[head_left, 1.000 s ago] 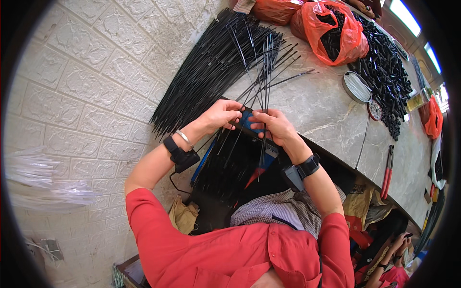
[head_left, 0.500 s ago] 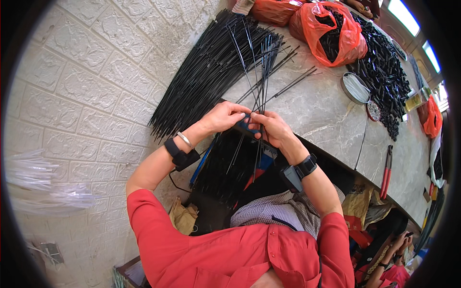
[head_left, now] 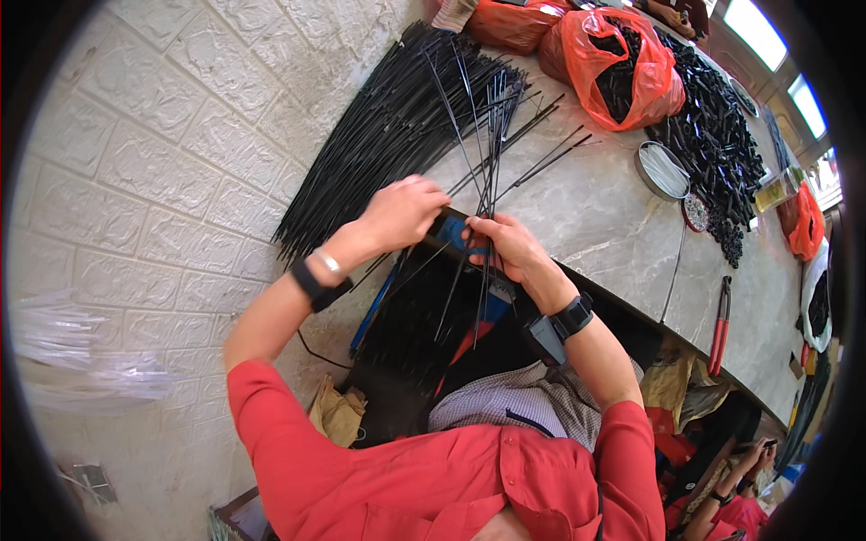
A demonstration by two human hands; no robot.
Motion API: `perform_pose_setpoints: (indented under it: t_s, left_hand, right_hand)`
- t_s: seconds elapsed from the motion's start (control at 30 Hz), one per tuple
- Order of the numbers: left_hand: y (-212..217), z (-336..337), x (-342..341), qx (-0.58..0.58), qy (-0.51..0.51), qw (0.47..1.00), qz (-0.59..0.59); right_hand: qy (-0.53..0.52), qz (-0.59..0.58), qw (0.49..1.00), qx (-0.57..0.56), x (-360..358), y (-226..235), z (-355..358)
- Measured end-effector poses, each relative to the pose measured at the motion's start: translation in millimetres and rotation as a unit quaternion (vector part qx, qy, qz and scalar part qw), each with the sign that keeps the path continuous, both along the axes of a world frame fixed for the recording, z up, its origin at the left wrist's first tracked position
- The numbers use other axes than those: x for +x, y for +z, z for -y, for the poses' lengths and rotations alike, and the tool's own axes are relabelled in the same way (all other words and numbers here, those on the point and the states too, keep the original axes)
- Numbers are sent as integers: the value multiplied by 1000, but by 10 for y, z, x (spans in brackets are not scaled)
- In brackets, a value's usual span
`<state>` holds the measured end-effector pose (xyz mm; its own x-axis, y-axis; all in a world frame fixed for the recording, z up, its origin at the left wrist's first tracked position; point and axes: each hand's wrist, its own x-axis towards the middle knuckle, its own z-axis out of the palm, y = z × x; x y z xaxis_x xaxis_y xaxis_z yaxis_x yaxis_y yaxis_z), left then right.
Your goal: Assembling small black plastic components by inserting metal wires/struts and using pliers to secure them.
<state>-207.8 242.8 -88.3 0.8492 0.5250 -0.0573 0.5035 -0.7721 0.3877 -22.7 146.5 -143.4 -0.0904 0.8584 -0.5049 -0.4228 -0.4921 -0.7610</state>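
Note:
My right hand pinches several thin black rods at the table's near edge. They cross between its fingers and fan out above and below. To their left, my left hand is closed with its back showing, over the lower part of a big pile of black rods. What its fingers hold, if anything, is hidden. The pile lies on the grey marbled table against the wall.
Red plastic bags, one full of black pieces, stand at the back beside a heap of short black tubes. A round tin of white strips and red-handled pliers lie at right. Another person's hands show lower right.
My left hand has moved up and left, away from my right hand, and its fingers have curled. My right hand stays nearly in place with the rods.

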Motion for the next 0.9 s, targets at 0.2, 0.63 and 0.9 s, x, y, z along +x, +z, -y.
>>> perform_pose_setpoints:
  t_s: [0.2, 0.63, 0.9]
  left_hand:
    - [-628, -392, 455, 251, -39, 957, 140]
    - [-554, -817, 1003, 343, 8, 939, 28]
    - [-628, -1141, 891, 286, 107, 952, -20]
  right_hand:
    - [19, -47, 998, 25, 25, 122, 53]
    - [-66, -92, 993, 12, 223, 744, 287]
    - [-75, -94, 991, 65, 865, 1195, 483]
